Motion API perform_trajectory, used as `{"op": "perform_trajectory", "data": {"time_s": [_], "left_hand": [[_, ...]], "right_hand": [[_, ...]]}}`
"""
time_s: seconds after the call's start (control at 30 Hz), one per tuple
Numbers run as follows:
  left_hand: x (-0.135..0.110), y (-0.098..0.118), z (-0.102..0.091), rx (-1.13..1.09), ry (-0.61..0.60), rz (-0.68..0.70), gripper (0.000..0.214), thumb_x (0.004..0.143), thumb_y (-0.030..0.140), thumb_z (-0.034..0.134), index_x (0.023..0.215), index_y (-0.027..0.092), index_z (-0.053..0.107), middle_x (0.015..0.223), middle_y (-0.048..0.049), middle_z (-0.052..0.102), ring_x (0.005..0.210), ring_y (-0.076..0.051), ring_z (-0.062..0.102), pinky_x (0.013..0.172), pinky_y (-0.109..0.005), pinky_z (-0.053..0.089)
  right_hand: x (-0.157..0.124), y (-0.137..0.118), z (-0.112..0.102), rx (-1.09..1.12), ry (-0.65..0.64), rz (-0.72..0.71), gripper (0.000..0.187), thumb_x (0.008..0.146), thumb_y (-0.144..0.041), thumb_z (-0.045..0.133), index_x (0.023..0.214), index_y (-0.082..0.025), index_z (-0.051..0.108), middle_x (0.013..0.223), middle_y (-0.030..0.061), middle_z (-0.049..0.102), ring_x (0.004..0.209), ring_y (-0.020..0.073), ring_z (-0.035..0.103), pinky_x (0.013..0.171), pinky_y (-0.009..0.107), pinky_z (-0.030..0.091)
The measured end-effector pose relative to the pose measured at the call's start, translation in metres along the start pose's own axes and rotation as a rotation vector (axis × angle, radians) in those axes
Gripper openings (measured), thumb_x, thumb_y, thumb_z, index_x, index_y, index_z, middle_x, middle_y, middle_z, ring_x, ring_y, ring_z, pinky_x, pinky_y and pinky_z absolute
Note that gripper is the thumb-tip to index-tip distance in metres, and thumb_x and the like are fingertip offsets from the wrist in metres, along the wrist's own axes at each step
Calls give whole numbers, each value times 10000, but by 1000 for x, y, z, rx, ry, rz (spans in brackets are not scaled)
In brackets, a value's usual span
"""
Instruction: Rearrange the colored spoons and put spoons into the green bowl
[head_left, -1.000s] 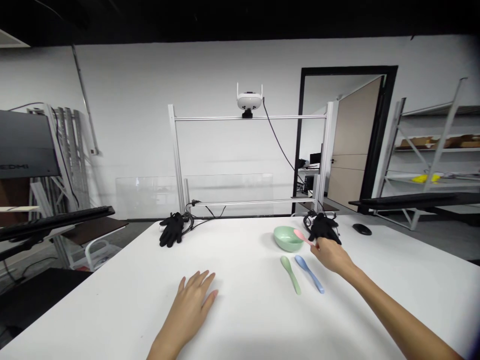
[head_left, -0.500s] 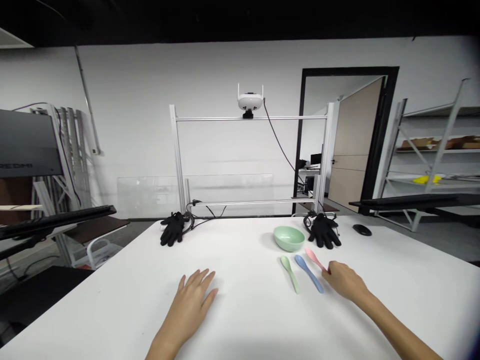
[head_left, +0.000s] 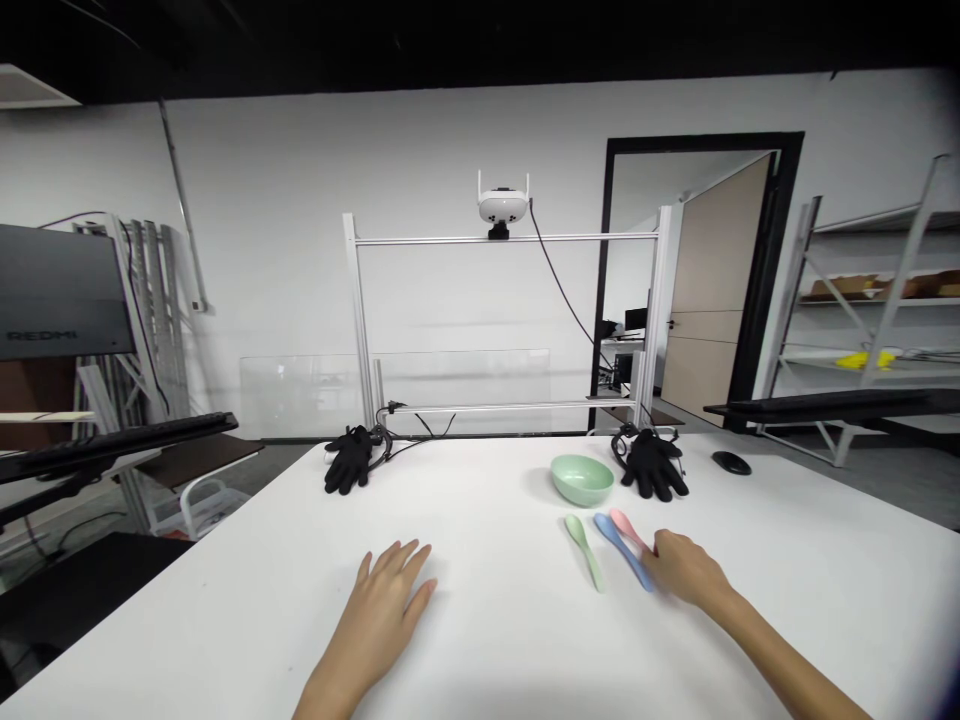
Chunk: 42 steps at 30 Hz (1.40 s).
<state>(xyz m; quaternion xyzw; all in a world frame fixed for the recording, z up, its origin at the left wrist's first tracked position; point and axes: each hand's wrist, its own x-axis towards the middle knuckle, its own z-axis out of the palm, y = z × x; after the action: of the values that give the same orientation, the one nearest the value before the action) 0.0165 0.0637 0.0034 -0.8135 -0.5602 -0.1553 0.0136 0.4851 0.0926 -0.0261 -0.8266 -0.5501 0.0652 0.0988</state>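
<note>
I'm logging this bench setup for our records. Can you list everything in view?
Table: 1, white, foreground
Bowl: 1, pale green, on table
Green spoon: 1, pale green, on table
Blue spoon: 1, blue, on table
Pink spoon: 1, pink, on table
Gloves: 2, black, far table edge
Mouse: 1, black, far right
Metal frame: 1, silver, behind table
Monitor: 1, dark, far left
Shelf: 1, grey, back right
Left hand: 1, bare, on table
Right hand: 1, bare, at pink spoon
</note>
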Motion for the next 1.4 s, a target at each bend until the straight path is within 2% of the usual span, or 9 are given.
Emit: {"op": "perform_trajectory", "data": {"time_s": [0.13,0.43,0.87,0.97,1.17,1.27,1.4], "left_hand": [[0,0,-1,0,-13,-3,551,1045,513,352,1504,262,525,1565,-78,526,1481,-326,418,1215,-602,280],[0,0,0,-4,-3,2,540,1043,516,365,1495,275,535,1560,-75,533,1480,-326,419,1215,-600,287],[-1,4,-3,5,-29,-8,556,1048,523,348,1505,261,526,1574,-72,514,1489,-321,406,1224,-594,274],[-1,3,-2,3,-25,-7,552,1047,521,355,1502,260,528,1568,-74,521,1487,-323,410,1223,-597,277],[-1,0,1,5,-15,6,546,1051,516,352,1502,263,526,1566,-76,524,1483,-325,415,1215,-606,288],[-1,1,0,21,-28,0,550,1052,516,344,1511,266,515,1575,-70,514,1489,-318,408,1220,-595,284],[-1,3,-2,29,-39,-7,557,1053,522,334,1510,261,517,1579,-66,508,1493,-316,400,1224,-590,280]], "right_hand": [[1,0,2,-4,-20,2,256,902,-327,438,864,-171,638,998,167,699,873,283,674,706,358,453],[4,5,7,-6,-18,3,225,891,-326,468,869,-177,634,1002,166,709,886,285,675,709,360,460],[-1,2,1,4,-27,13,269,910,-368,440,849,-185,627,989,162,704,880,285,677,714,355,458],[-5,-4,-5,3,-1,9,319,930,-400,419,813,-187,626,973,164,706,882,291,674,726,362,464],[-7,-20,-15,36,58,-35,526,972,-593,351,819,-195,658,867,163,718,872,302,680,720,364,472],[-4,-26,-15,33,39,-47,481,979,-545,373,838,-187,662,852,155,718,851,292,693,705,352,465],[0,-32,-13,11,7,-55,240,904,-372,509,867,-180,646,885,131,718,783,262,707,674,328,446]]}}
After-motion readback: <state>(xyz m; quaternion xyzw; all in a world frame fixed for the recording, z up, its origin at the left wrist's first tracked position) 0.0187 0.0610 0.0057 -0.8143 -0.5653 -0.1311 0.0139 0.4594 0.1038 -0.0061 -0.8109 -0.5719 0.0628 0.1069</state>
